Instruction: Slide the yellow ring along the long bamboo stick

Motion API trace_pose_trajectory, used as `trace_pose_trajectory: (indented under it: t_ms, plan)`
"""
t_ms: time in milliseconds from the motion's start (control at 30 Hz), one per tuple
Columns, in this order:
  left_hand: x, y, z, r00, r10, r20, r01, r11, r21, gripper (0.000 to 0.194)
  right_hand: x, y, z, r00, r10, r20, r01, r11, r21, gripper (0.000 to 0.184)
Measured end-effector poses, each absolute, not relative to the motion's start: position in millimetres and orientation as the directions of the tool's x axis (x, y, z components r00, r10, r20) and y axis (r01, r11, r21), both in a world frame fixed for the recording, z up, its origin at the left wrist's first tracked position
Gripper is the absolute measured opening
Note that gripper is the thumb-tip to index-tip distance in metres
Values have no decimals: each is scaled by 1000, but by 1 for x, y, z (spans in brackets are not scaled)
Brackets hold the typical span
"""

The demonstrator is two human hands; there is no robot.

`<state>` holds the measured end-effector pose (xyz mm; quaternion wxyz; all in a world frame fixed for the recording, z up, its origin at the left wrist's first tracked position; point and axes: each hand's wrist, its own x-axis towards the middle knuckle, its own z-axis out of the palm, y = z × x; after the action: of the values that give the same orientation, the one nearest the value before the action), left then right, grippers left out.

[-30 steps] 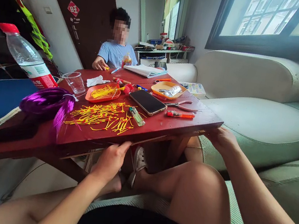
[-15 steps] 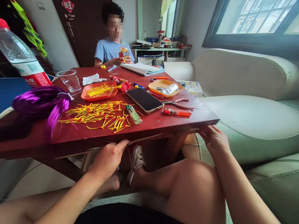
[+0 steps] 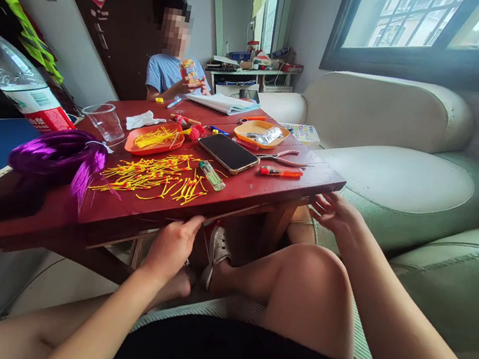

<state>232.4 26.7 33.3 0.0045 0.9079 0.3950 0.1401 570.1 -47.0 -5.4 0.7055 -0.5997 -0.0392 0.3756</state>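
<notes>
My left hand (image 3: 171, 244) grips the near edge of the red wooden table (image 3: 260, 192), thumb on top and fingers curled beneath. My right hand (image 3: 337, 213) holds the table's near right corner from below, fingers tucked under the board. On the tabletop lie many yellow and red sticks (image 3: 152, 176), a green lighter (image 3: 211, 175), a black phone (image 3: 228, 153), an orange lighter (image 3: 280, 172) and pliers (image 3: 283, 157). A purple tinsel bundle (image 3: 60, 152) rests at the left.
An orange tray (image 3: 154, 141) of sticks, a second tray (image 3: 262, 134), a plastic cup (image 3: 104, 121) and a water bottle (image 3: 13, 77) stand further back. A person in a blue shirt (image 3: 170, 70) sits at the far end. A pale sofa (image 3: 409, 177) runs along the right.
The table and everything on it have shifted left and slightly up in view. Both hands kept their hold. The person at the far end raised a small packet to chest height.
</notes>
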Motion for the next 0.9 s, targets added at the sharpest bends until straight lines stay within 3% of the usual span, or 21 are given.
trace_pose_trajectory:
  t_ms: [167,400,600,900]
  plan:
    - [232,26,34,652,715,254,711,-692,125,26,571,-47,-2,654,618,-436,-497,-83,-864,26]
    - [233,26,34,652,708,271,711,-695,106,26,553,-51,5,724,560,-403,-434,-84,-897,25]
    - [226,28,34,646,712,275,713,-692,113,27,538,-48,6,832,471,-294,-301,-62,-951,27]
    - [201,31,40,647,718,255,708,-691,149,28,511,-41,4,871,480,-101,-102,-25,-995,25]
